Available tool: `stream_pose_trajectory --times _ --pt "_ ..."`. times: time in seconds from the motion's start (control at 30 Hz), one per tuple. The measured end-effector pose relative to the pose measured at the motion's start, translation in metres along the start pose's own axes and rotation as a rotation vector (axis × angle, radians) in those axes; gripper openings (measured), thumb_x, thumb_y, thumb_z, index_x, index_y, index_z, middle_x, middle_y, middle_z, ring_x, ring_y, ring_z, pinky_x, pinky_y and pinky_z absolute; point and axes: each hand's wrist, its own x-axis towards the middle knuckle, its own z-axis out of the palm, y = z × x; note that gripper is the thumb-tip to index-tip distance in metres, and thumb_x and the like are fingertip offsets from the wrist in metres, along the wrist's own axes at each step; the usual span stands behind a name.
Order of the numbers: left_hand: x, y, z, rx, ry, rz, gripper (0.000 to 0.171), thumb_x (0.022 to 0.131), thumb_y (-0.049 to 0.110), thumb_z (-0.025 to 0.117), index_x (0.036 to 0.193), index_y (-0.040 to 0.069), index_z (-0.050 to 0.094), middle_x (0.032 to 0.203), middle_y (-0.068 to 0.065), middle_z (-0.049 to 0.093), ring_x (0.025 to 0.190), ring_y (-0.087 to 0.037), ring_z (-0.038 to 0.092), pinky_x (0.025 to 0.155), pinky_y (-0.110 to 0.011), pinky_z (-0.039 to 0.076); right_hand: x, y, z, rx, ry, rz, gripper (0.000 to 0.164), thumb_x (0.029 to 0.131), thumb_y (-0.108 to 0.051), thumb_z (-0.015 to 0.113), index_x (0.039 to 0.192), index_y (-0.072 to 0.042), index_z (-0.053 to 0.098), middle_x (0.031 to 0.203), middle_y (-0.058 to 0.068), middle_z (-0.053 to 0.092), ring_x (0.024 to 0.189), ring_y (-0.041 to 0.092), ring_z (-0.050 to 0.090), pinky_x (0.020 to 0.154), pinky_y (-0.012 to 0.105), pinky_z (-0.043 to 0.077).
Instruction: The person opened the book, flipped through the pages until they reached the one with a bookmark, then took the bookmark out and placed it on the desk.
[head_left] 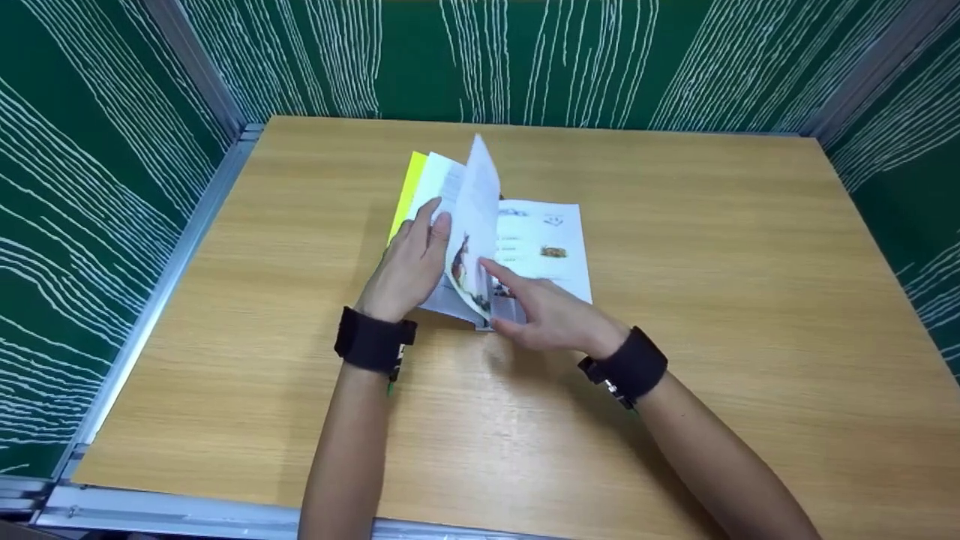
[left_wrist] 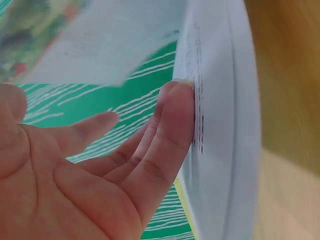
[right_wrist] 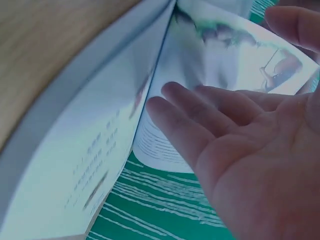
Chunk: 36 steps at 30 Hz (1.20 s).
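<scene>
An open book [head_left: 562, 277] with printed text and small coloured pictures lies on the wooden table. One page [head_left: 476, 206] stands up from the spine, with a picture on its lower part. On the left half rests my left hand [head_left: 409, 266]; its extended fingertips touch the text page [left_wrist: 215, 115] in the left wrist view. My right hand [head_left: 555, 315] reaches in from the lower right. Its fingers [right_wrist: 187, 132] are nearly straight, close to the raised illustrated page near the spine; whether they touch it I cannot tell. A yellow cover edge [head_left: 407, 187] shows at the left.
The light wooden table [head_left: 712, 262] extends around the book. Green panels [head_left: 409, 60] with white wavy lines rise at the back and both sides, framed by metal rails [head_left: 180, 255]. A black band [head_left: 634, 364] with a small device sits on each wrist.
</scene>
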Motion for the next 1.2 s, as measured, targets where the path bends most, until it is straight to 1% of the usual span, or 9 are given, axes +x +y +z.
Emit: stream_pose_trajectory --times 0.1,0.2,0.37,0.5,0.6,0.73,0.87,1.03,1.2 --pt "-0.002 0.002 -0.008 -0.037 -0.001 -0.001 0.075 0.107 0.062 0.020 0.165 0.014 0.025 0.148 -0.021 0.048 0.128 -0.030 0.052 0.111 -0.051 0.041 0.003 -0.003 0.008 -0.019 -0.022 -0.026 0.083 0.098 -0.033 0.067 0.166 -0.015 0.022 0.152 0.017 0.052 0.116 0.024 0.061 0.105 0.041 0.048" --pt "-0.005 0.006 -0.015 0.005 0.012 -0.040 0.070 0.108 0.056 0.032 0.165 0.017 0.024 0.149 -0.021 0.044 0.123 -0.031 0.053 0.105 -0.053 0.046 0.006 -0.006 0.016 -0.046 -0.040 -0.039 0.079 0.099 -0.033 0.066 0.165 -0.015 0.026 0.162 0.012 0.041 0.139 0.023 0.049 0.117 0.049 0.037" --pt "-0.011 0.013 -0.015 0.241 0.144 -0.002 0.061 0.105 0.035 0.053 0.159 0.011 0.039 0.150 -0.025 0.040 0.133 -0.036 0.042 0.106 -0.049 0.045 0.009 -0.010 0.024 -0.076 -0.045 -0.053 0.077 0.098 -0.031 0.068 0.164 -0.015 0.031 0.170 0.009 0.025 0.154 0.023 0.029 0.121 0.061 0.024" --pt "-0.009 0.019 -0.002 0.433 0.203 0.092 0.059 0.102 0.028 0.061 0.156 0.008 0.045 0.158 -0.026 0.035 0.147 -0.040 0.029 0.122 -0.051 0.027 0.009 -0.009 0.026 -0.098 -0.026 -0.084 0.079 0.096 -0.028 0.068 0.163 -0.012 0.031 0.169 0.013 0.027 0.153 0.022 0.030 0.120 0.057 0.030" --pt "-0.007 0.020 0.011 0.508 0.130 0.124 0.060 0.102 0.025 0.063 0.156 0.009 0.044 0.164 -0.024 0.030 0.154 -0.040 0.021 0.127 -0.054 0.012 0.009 -0.009 0.027 -0.120 -0.017 -0.107 0.081 0.094 -0.026 0.069 0.164 -0.011 0.029 0.169 0.012 0.025 0.152 0.022 0.031 0.119 0.053 0.034" --pt "-0.007 0.016 0.026 0.544 -0.013 0.097 0.054 0.101 0.019 0.062 0.153 0.008 0.050 0.164 -0.024 0.032 0.155 -0.042 0.021 0.126 -0.058 0.011 0.010 -0.009 0.028 -0.135 -0.026 -0.101 0.084 0.093 -0.025 0.070 0.164 -0.010 0.027 0.170 0.009 0.022 0.153 0.021 0.028 0.120 0.047 0.033" --pt "-0.007 0.012 0.031 0.550 -0.116 0.016 0.049 0.102 0.017 0.056 0.151 0.009 0.053 0.165 -0.022 0.030 0.155 -0.042 0.019 0.125 -0.060 0.011 0.010 -0.008 0.030 -0.139 -0.037 -0.086 0.083 0.093 -0.027 0.070 0.163 -0.008 0.029 0.171 0.008 0.020 0.154 0.022 0.026 0.122 0.046 0.030" --pt "-0.006 0.003 0.031 0.533 -0.175 -0.067 0.051 0.106 0.023 0.052 0.156 0.015 0.047 0.168 -0.020 0.024 0.156 -0.041 0.016 0.125 -0.062 0.013 0.011 -0.009 0.030 -0.144 -0.050 -0.076 0.079 0.095 -0.028 0.070 0.162 -0.011 0.032 0.170 0.008 0.024 0.154 0.022 0.028 0.122 0.048 0.030" --pt "-0.005 -0.005 0.033 0.500 -0.211 -0.083 0.054 0.107 0.024 0.051 0.160 0.017 0.041 0.169 -0.021 0.022 0.155 -0.043 0.017 0.122 -0.064 0.019 0.009 -0.009 0.029 -0.148 -0.065 -0.036 0.076 0.096 -0.028 0.070 0.162 -0.014 0.035 0.169 0.008 0.026 0.154 0.022 0.027 0.123 0.050 0.027"
